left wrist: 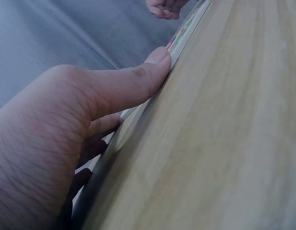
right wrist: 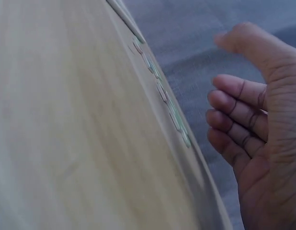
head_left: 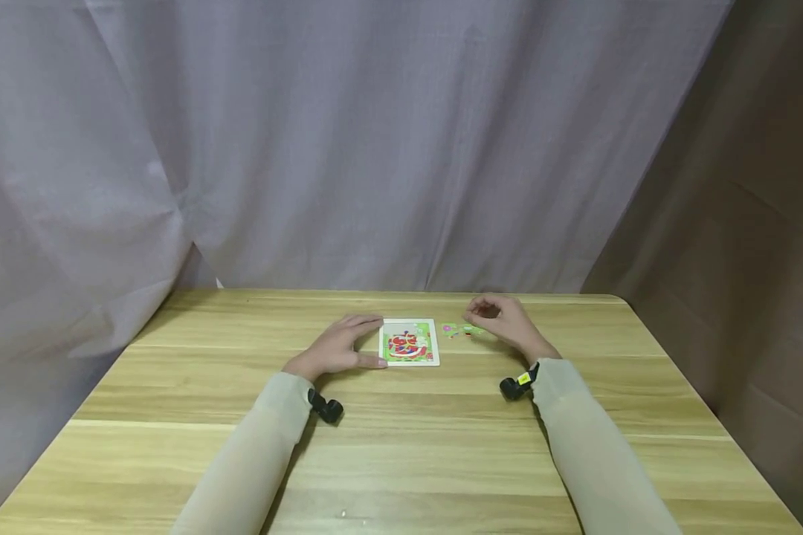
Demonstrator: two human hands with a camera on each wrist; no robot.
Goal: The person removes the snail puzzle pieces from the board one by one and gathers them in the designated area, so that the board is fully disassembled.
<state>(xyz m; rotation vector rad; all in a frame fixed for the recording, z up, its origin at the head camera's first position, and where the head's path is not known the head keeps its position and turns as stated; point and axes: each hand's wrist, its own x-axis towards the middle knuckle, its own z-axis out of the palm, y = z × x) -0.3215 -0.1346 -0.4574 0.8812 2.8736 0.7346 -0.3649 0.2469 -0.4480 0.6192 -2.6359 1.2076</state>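
A small jigsaw puzzle tray (head_left: pixel 437 343) with a white border and a green and red picture lies flat on the table; grey backing shows in its upper part. My left hand (head_left: pixel 337 345) spans the tray's left side, its thumb (left wrist: pixel 155 64) at the near corner and its fingertips at the far corner. Right of the tray lie several loose puzzle pieces (head_left: pixel 451 331), thin and mostly green. Over them hovers my right hand (head_left: pixel 505 323). Its fingers (right wrist: pixel 234 103) are loosely bent and stand apart from the thumb, with nothing between them in the right wrist view.
The wooden table (head_left: pixel 408 453) reaches back to a grey curtain (head_left: pixel 348 148) close behind the tray. A darker curtain (head_left: pixel 736 208) hangs along the right side. Black wrist cameras (head_left: pixel 326 409) sit on both sleeves, just above the tabletop.
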